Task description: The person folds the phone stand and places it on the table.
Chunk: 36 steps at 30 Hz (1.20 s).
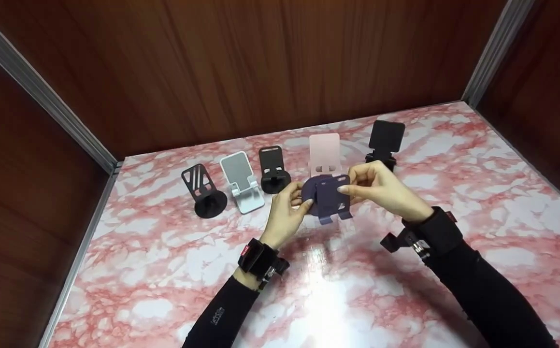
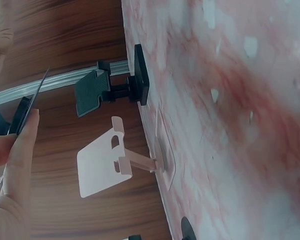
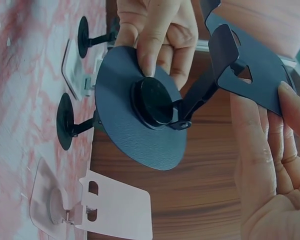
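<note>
Between both hands, raised over the table, is a dark purple-blue phone stand (image 1: 328, 195) with a round base (image 3: 122, 110), a hinged arm and a slotted plate (image 3: 257, 65). My left hand (image 1: 287, 210) pinches the round base, its thumb on the face near the hub, as the right wrist view shows. My right hand (image 1: 379, 186) pinches the edge of the slotted plate between thumb and fingers. The plate is tilted away from the base on its arm. In the left wrist view only the thin edge of the base (image 2: 32, 102) shows by the left fingers.
Behind the hands stand a pink phone stand (image 1: 324, 150) and a black one (image 1: 387, 137). Further left are a small black stand (image 1: 272, 166), a white and grey stand (image 1: 241, 179) and a black slotted stand (image 1: 202, 191). Wooden panels (image 1: 280, 63) enclose the marbled table (image 1: 164, 275).
</note>
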Each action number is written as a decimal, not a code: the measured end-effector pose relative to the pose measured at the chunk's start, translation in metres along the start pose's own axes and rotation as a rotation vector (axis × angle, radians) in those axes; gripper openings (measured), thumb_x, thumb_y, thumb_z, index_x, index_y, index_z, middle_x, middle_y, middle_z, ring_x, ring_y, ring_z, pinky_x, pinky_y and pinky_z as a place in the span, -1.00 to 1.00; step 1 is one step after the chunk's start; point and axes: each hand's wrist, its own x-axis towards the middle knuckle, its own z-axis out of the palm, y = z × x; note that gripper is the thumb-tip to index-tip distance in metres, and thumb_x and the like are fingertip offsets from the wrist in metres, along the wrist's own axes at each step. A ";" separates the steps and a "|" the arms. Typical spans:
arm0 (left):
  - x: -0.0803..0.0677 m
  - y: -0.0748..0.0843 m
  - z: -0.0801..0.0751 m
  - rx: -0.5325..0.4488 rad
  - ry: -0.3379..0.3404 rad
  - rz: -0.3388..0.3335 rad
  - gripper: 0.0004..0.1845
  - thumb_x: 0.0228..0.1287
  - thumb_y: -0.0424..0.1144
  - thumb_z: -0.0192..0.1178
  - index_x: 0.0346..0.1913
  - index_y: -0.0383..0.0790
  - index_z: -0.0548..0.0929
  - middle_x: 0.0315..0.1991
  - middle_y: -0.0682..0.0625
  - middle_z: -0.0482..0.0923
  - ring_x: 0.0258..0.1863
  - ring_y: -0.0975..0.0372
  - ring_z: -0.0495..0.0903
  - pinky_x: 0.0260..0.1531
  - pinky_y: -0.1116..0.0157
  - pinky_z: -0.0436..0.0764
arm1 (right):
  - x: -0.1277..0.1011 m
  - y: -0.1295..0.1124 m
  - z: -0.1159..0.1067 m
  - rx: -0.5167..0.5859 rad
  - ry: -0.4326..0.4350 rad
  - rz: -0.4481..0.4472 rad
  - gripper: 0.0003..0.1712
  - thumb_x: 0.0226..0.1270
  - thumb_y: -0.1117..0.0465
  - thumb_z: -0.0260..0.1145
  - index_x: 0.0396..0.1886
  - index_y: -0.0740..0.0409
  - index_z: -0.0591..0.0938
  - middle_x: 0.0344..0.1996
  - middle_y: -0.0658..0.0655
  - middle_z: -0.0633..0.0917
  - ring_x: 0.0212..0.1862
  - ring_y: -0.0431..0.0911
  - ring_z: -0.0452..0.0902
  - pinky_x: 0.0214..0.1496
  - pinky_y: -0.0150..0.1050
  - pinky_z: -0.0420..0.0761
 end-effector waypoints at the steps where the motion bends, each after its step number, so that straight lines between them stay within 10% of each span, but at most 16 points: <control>1: 0.000 0.000 0.000 0.017 0.006 0.010 -0.76 0.23 -0.58 0.20 -0.04 -0.50 0.54 -0.09 -0.38 0.69 -0.13 -0.07 0.74 -0.15 0.33 0.75 | 0.000 0.001 0.000 0.006 -0.006 0.003 -0.76 0.30 0.35 0.35 -0.51 0.36 0.53 -0.53 0.02 0.69 -0.46 -0.19 0.69 -0.30 -0.15 0.78; 36: -0.004 0.008 -0.001 0.384 0.096 0.391 -0.84 0.29 -0.54 0.18 -0.10 -0.40 0.59 -0.18 -0.22 0.73 -0.15 0.06 0.76 -0.13 0.40 0.73 | 0.009 0.026 -0.004 0.128 -0.166 0.159 -0.74 0.35 0.33 0.31 -0.56 0.13 0.52 -0.52 -0.01 0.72 -0.44 -0.21 0.70 -0.33 -0.24 0.77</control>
